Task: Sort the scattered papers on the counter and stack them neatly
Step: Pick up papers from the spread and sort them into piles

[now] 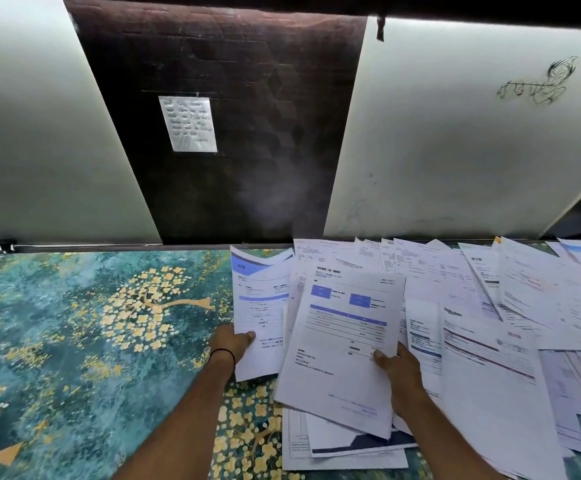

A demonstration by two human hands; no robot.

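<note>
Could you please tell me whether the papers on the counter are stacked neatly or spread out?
Spread out: the papers overlap at differing angles on the right of the counter; no squared stack shows.

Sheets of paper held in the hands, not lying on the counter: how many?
2. The curved-header sheet in the left hand, leftmost; the blue-boxes sheet in the right hand, beside it. Further sheets may hide behind either.

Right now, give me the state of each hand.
Left hand: grips the blue-banded sheet by its lower edge.
Right hand: grips the sheet with two blue boxes, thumb on top.
</note>
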